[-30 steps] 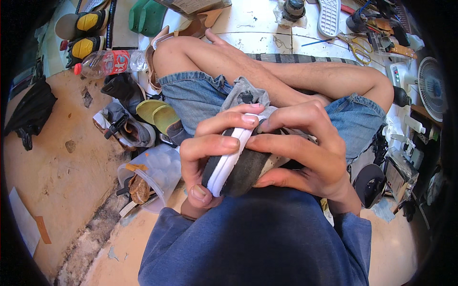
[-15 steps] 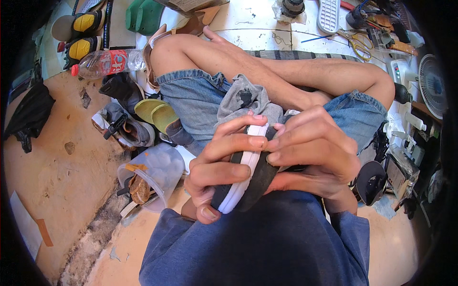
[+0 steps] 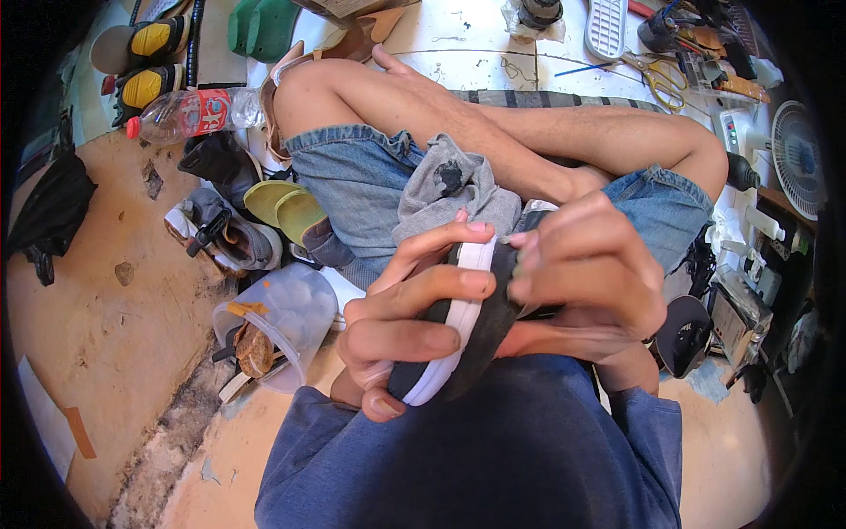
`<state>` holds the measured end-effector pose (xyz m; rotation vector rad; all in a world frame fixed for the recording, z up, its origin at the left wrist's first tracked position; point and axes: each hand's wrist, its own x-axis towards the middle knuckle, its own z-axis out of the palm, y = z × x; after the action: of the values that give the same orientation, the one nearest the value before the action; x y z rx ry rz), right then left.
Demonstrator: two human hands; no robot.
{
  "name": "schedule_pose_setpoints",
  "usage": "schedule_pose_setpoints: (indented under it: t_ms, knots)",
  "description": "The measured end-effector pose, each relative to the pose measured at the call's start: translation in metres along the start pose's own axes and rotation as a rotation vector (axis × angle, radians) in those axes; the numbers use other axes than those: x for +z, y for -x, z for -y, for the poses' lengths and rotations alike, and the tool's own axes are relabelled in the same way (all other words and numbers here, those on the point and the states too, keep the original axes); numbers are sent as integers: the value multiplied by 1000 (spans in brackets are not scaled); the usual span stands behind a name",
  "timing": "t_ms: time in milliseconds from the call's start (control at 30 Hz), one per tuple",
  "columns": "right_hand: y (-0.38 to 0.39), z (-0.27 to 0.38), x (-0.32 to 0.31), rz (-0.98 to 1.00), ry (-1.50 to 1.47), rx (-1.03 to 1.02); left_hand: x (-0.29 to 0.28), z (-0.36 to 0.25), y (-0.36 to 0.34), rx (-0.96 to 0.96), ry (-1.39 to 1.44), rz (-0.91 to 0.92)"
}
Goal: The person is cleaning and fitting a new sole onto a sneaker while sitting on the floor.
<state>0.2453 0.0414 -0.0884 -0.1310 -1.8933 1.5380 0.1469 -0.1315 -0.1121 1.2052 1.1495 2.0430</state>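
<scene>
A black shoe (image 3: 494, 295) with a white sole edge is held on its side in front of my chest. My left hand (image 3: 410, 322) wraps round it, fingers lying across the white band and thumb near its lower end. My right hand (image 3: 586, 269) is bent by the shoe's upper right edge, its fingertips drawn together and blurred; what they pinch, if anything, is too smeared to make out. A grey cloth (image 3: 458, 189) with a black stain lies in my lap, just beyond the shoe.
To the left lie a tipped clear plastic tub (image 3: 304, 309), olive slippers (image 3: 286, 212), worn shoes (image 3: 233, 234) and a plastic bottle (image 3: 189, 116). Yellow-handled scissors (image 3: 661, 86) and a white sole (image 3: 606, 31) rest ahead. A fan (image 3: 796, 159) and a black cap (image 3: 686, 333) are at right.
My right fingertips have shifted slightly right and away from the white band, blurring as they move. The left hand keeps its hold, and the shoe has moved only slightly.
</scene>
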Motion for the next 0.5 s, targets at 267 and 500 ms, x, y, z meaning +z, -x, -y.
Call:
schedule_pose_setpoints:
  t_ms: [267,500]
  knots:
    - [8,-2,-14,266,71,122,8,9,6,76,-94,-35]
    - [4,2,-17,407,-9,273,6,9,11,49,-36,-83]
